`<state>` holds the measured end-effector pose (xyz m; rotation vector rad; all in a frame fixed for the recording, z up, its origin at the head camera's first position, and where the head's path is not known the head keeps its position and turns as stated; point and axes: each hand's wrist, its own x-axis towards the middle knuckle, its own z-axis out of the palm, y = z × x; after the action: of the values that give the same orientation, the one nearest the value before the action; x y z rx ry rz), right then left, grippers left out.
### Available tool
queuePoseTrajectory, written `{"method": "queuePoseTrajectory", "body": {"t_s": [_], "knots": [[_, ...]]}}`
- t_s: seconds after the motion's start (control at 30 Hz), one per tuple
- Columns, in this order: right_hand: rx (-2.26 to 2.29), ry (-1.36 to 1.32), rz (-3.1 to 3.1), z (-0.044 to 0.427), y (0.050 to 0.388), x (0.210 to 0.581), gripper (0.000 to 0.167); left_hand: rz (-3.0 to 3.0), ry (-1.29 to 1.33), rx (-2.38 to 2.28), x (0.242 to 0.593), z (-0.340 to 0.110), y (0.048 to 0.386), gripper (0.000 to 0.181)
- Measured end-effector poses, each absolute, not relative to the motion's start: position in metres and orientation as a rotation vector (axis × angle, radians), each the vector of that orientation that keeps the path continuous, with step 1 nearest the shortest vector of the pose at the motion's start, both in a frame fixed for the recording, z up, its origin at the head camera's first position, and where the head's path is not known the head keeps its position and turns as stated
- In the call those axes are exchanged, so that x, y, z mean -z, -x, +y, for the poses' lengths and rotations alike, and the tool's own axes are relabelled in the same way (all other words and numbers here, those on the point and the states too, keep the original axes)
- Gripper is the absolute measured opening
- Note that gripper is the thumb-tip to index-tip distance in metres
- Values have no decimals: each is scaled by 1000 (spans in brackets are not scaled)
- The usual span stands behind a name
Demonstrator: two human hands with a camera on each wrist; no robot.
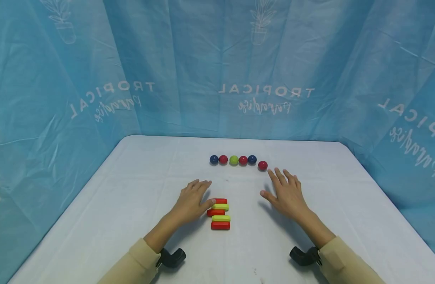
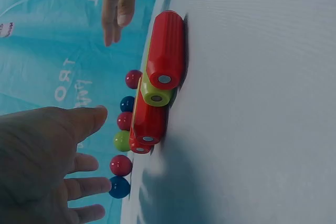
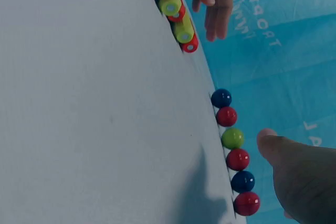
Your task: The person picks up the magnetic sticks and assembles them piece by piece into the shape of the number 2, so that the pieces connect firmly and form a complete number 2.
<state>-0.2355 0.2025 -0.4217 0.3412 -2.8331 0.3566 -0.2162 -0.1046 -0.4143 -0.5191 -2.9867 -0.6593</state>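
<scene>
My left hand point(image 1: 191, 202) hovers over the white table with fingers spread, just left of a stack-like row of short red and yellow-green rods. Its thumb tip overlaps the row's upper rods in the head view; whether they touch cannot be told there, but the left wrist view shows a gap. The nearest red rod point(image 1: 220, 225) has a round silvery spot on its end point(image 2: 164, 79). To the right my right hand point(image 1: 287, 199) hovers, fingers apart and holding nothing. Close beyond its fingertips lies a red ball point(image 1: 262, 165), slightly out of line with the other balls.
Farther back, several balls run in a line: a blue ball point(image 1: 214, 159), red ones, a green ball point(image 1: 234, 160) and another blue ball point(image 1: 252, 159). A blue printed curtain point(image 1: 203, 114) surrounds the table point(image 1: 160, 165). Black curved pieces point(image 1: 172, 258) protrude at both wrists.
</scene>
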Motion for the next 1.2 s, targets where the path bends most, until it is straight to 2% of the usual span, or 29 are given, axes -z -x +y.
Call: {"method": "queuePoseTrajectory", "body": {"t_s": [0.67,1.2], "knots": [[-603,-351,-2827,212,276,427,69,-2964,425,1102,422,-100,228,39],[-956,-218,-2835,218,311,434,63,-2968,373,1254,431,-96,235,26]]}}
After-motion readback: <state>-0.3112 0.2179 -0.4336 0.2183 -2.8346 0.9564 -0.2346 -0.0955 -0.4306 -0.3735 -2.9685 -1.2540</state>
